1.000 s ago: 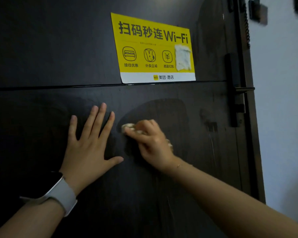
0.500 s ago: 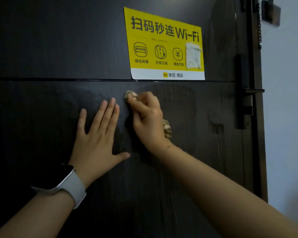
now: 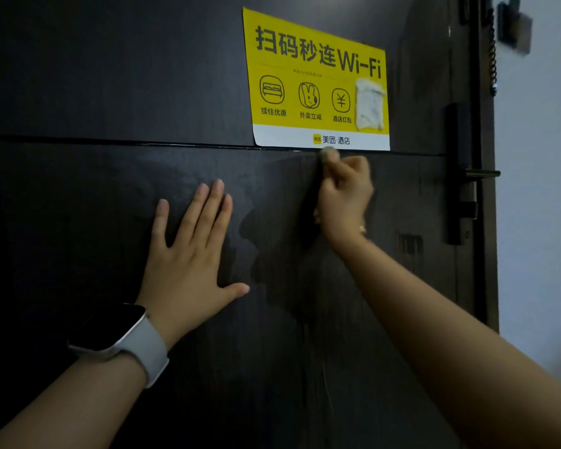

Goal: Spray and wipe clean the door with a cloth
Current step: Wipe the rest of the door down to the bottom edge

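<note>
Mid-wipe, high on the lower panel, right under the sticker!

The right hand (image 3: pixel 345 196) has its grip clenched round a balled cloth (image 3: pixel 329 154), which peeks out above the knuckles at centre frame, pressed to the door (image 3: pixel 78 76) at the groove just below the yellow sticker (image 3: pixel 318 79). The left hand (image 3: pixel 188 251) lies flat, fingers spread, bracing at centre left. A damp sheen and drips mark the middle, so spraying looks done; the upper panel, the lock side at right and the bottom of the frame seem left to wipe.
</note>
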Demonstrator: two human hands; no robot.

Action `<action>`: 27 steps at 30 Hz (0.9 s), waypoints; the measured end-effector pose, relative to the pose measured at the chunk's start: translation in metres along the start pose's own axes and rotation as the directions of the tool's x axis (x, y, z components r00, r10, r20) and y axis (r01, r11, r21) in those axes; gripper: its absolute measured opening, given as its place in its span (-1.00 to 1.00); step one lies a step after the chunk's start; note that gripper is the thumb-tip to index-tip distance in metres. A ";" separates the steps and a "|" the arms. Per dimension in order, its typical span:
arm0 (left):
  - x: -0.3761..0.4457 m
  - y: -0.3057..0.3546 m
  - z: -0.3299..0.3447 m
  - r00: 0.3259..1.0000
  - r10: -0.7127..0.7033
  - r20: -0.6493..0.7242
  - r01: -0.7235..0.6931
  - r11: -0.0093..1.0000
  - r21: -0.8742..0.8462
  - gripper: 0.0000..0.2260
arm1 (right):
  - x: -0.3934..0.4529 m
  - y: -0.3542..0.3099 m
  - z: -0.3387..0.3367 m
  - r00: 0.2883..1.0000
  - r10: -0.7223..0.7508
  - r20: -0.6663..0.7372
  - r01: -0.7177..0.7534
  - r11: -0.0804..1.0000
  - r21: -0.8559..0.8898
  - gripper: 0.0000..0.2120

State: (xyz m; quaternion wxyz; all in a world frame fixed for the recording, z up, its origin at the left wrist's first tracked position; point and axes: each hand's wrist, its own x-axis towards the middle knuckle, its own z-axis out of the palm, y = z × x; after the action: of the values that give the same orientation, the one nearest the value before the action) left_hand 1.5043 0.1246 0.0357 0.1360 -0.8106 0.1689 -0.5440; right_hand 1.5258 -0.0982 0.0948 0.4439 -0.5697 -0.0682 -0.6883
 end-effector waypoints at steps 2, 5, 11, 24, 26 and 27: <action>0.000 0.000 -0.002 0.999 0.004 0.033 -0.004 1.000 -0.010 0.16 | -0.023 -0.022 0.019 0.980 -0.178 0.085 0.178 0.984 0.014 -0.79; 0.001 -0.004 -0.010 0.996 0.019 0.082 -0.015 0.999 -0.052 0.14 | -0.049 -0.055 0.034 0.893 -0.365 0.265 0.358 0.931 0.077 -0.70; -0.019 -0.011 -0.030 0.999 -0.037 0.034 0.040 0.994 -0.104 0.08 | -0.037 -0.042 0.020 0.747 -0.501 0.437 0.507 0.855 0.113 -0.64; -0.037 -0.021 -0.011 0.985 -0.047 0.168 0.059 0.996 -0.064 0.30 | -0.086 -0.002 -0.026 0.357 -0.627 0.692 0.700 0.671 0.246 -0.68; -0.037 -0.022 -0.011 0.982 -0.053 0.182 0.066 0.996 -0.066 0.32 | -0.052 -0.027 0.001 0.556 -0.596 0.579 0.641 0.751 0.156 -0.70; -0.037 -0.022 -0.012 0.982 -0.053 0.183 0.067 0.995 -0.072 0.32 | -0.039 -0.038 0.014 0.623 -0.572 0.534 0.609 0.783 0.129 -0.71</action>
State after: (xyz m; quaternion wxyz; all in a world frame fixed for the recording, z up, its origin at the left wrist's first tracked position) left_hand 1.4833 0.1596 0.0175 0.1024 -0.8660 0.1523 -0.4652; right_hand 1.5076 -0.0461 0.0819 0.1361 -0.7007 -0.3525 -0.6052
